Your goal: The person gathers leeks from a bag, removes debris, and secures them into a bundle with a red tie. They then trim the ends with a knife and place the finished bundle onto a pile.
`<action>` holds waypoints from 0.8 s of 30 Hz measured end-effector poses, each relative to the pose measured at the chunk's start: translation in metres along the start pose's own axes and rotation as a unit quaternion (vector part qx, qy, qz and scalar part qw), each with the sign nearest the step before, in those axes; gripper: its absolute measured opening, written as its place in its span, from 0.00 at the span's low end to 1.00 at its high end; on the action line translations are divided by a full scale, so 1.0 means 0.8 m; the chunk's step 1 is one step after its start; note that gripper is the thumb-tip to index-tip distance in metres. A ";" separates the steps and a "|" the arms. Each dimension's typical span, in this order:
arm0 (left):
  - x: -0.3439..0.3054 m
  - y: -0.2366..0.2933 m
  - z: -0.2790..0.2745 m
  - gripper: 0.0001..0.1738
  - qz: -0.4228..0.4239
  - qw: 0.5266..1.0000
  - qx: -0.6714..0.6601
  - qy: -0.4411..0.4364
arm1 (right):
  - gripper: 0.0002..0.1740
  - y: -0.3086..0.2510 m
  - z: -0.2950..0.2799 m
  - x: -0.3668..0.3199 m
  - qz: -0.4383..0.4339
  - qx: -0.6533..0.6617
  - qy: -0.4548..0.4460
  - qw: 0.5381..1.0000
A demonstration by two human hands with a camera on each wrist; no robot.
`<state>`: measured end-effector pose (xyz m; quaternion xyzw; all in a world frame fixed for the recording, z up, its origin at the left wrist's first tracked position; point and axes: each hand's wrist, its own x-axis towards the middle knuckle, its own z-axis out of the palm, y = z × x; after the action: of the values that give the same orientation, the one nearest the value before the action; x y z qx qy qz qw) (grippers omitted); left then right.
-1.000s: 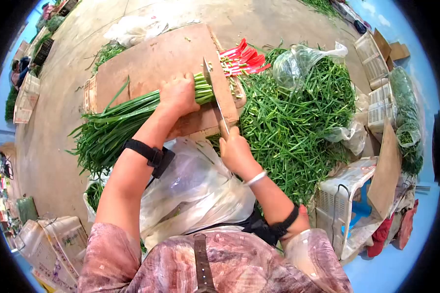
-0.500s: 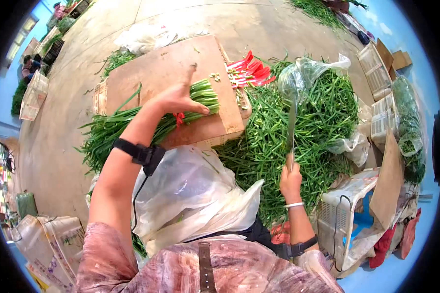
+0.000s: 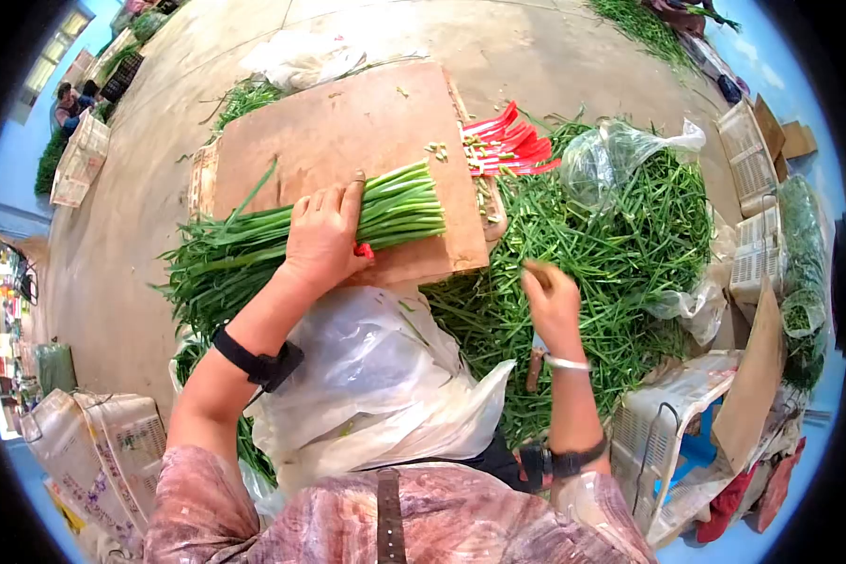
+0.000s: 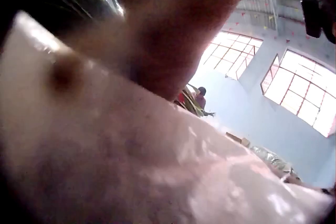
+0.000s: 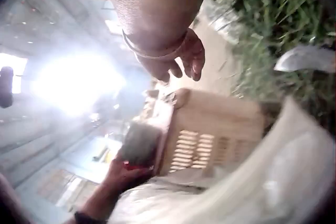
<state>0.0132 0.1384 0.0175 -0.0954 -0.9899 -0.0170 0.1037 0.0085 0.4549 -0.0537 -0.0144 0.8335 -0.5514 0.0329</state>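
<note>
A bunch of long chive-like greens [image 3: 399, 202], cut stem ends to the right, lies across a brown board [image 3: 348, 108]. My left hand [image 3: 321, 235] grips it from above, fingers over the stalks and thumb by a red tie [image 3: 364, 251]. In the right wrist view the left hand [image 5: 123, 174] is around the bunch from the side. My right hand [image 3: 553, 305] holds nothing; its fingers hang loosely curled above a heap of cut greens [image 3: 620, 235]. Beneath the right wrist a knife [image 3: 535, 367] rests on the heap, handle toward me; its blade [image 5: 304, 58] shows in the right wrist view.
Red strips [image 3: 508, 146] lie at the board's right edge, with small stem pieces nearby. The board sits on a crate [image 5: 210, 116]. White plastic sheeting [image 3: 376, 376] covers my lap. A clear bag [image 3: 611, 160] tops the heap, and a white crate [image 3: 663, 423] stands at the right.
The right hand cut at the stems, swung the knife right, and let go of it on the heap. The left hand loosened, then took hold of the bunch again near the red tie.
</note>
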 end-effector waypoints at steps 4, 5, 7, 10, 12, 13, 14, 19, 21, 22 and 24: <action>-0.015 0.012 0.002 0.62 -0.013 0.999 0.025 0.027 | 0.16 -0.109 0.081 0.061 -0.096 0.092 -0.071 0.989; -0.018 0.013 0.001 0.62 -0.016 0.999 0.026 0.027 | 0.14 -0.102 0.102 0.076 -0.142 0.053 -0.064 0.986; -0.020 0.017 0.000 0.63 -0.018 0.999 0.024 0.032 | 0.11 -0.116 0.123 0.076 -0.050 0.218 -0.093 0.970; -0.021 0.018 -0.009 0.67 -0.018 0.999 -0.012 0.030 | 0.08 -0.107 0.141 0.073 -0.036 0.296 -0.049 0.953; -0.018 0.008 -0.016 0.70 -0.006 0.996 -0.084 0.016 | 0.07 -0.107 0.128 0.075 -0.033 0.328 -0.002 0.944; -0.017 -0.001 -0.018 0.70 -0.009 0.996 -0.084 0.015 | 0.07 -0.111 0.113 0.076 -0.032 0.361 0.045 0.931; -0.015 -0.009 -0.020 0.70 -0.010 0.991 -0.130 -0.007 | 0.06 -0.119 0.089 0.080 0.016 0.368 0.056 0.928; -0.004 -0.032 -0.027 0.67 -0.011 0.984 -0.153 -0.089 | 0.09 -0.005 -0.101 0.120 0.126 0.496 0.040 0.858; 0.002 -0.032 -0.023 0.66 -0.014 0.987 -0.142 -0.069 | 0.06 0.091 -0.194 0.122 0.135 0.425 0.104 0.889; 0.007 -0.030 -0.023 0.65 -0.016 0.986 -0.135 -0.093 | 0.07 0.077 -0.211 0.100 0.152 0.368 0.208 0.893; 0.006 -0.026 -0.019 0.62 -0.016 0.991 -0.097 -0.092 | 0.14 0.123 -0.289 0.074 0.174 -0.187 0.122 0.959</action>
<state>0.0075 0.1184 0.0331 -0.0900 -0.9903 -0.1058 0.0025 -0.0653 0.7020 -0.0568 0.1928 0.9090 -0.3688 0.0230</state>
